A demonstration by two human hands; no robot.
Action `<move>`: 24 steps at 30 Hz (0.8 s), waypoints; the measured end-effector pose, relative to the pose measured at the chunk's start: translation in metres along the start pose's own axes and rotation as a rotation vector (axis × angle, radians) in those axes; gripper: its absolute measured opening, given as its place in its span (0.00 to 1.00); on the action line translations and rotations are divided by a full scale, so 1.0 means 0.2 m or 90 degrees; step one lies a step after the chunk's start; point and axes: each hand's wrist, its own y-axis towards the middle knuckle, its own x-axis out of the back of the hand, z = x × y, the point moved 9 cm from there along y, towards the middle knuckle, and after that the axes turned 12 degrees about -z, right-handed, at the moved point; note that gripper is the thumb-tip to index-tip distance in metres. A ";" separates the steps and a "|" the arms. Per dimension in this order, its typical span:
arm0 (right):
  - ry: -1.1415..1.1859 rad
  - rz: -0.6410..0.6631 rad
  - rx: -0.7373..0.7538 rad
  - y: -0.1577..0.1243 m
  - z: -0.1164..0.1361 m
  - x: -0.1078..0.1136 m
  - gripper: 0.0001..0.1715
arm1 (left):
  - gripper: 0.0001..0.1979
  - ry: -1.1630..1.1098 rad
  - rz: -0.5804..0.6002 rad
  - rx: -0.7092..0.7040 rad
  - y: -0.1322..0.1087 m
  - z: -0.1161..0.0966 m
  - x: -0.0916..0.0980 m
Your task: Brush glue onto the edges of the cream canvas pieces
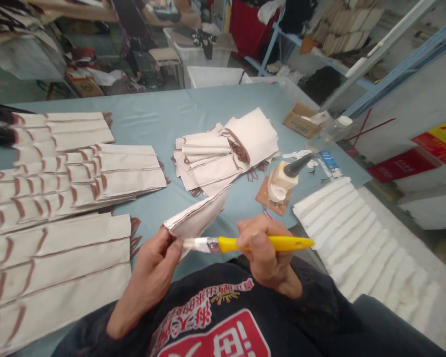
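Observation:
Pinched in my left hand (154, 270) is one end of a cream fabric piece (202, 213) with a seamed edge, held up above the table. My right hand (265, 250) is closed around the yellow handle of a paintbrush (228, 244). The brush's pale bristles meet the fabric right by my left fingertips; the exact contact is partly hidden by them. Beyond my hands lies a loose heap of cream fabric pieces (211, 158) with brown edging. To the right, a cream bottle with a dark nozzle (282, 181) rests on a brown square board (263, 196).
Overlapping rows of cream fabric pieces (126, 171) cover the left side of the blue-grey table (148, 111). White folded padding (364, 248) lies at the right. A small cardboard box (301, 121) and a clear jar (334, 131) stand at the far right. Another person (130, 29) is behind.

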 end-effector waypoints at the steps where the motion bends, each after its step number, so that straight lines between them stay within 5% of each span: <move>1: 0.007 -0.028 -0.057 0.01 -0.05 0.03 0.20 | 0.09 -0.039 0.025 0.052 0.01 0.01 -0.01; 4: 0.043 -0.069 -0.146 0.04 -0.13 0.05 0.20 | 0.13 -0.147 0.089 0.138 0.01 0.02 -0.03; 11: 0.057 0.001 -0.131 0.11 -0.19 -0.18 0.25 | 0.23 -0.315 0.184 0.278 -0.06 0.05 -0.11; 17: 0.102 -0.117 -0.104 0.10 -0.14 -0.10 0.23 | 0.19 -0.348 0.156 0.265 -0.07 0.06 -0.09; 24: 0.019 -0.020 -0.068 0.04 -0.15 -0.18 0.20 | 0.19 -0.333 0.145 0.251 -0.07 0.06 -0.07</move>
